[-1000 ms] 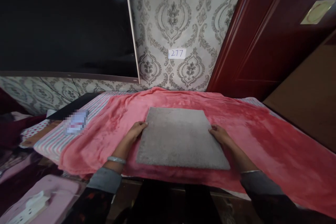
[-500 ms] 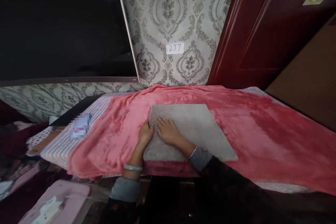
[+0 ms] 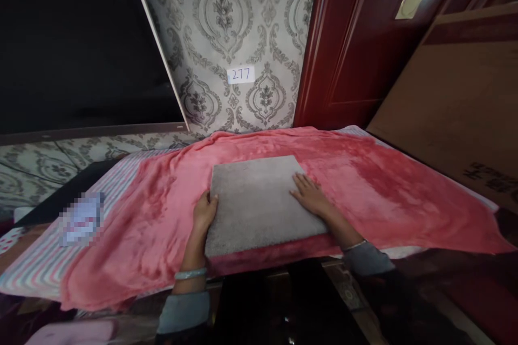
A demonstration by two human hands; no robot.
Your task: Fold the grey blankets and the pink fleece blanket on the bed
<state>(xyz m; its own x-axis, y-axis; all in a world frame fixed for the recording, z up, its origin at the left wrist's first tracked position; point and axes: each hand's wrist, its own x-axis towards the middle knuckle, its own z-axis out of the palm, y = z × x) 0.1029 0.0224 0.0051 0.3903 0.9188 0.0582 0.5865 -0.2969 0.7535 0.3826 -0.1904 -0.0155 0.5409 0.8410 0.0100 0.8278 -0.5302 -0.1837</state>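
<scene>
A grey plush mat, roughly square with a short pile, lies flat on a pink fleece blanket. At its left edge is my left hand, the thumb on top and the fingers closed about the side, partly hidden. My right hand rests palm down over the mat's right edge, fingers stretched out and slightly apart. Along the mat's near side the pink blanket shows below the edge. A pale bracelet circles my left wrist, a thin one my right.
Under the blanket is a striped cloth, with a blurred-out packet on it at left. Behind are a dark television, patterned wallpaper with a "277" label, and a red door. A large cardboard box stands at right.
My right hand has moved from the mat's left part across to its right edge. My left hand stays at the left edge. The view has turned somewhat to the right.
</scene>
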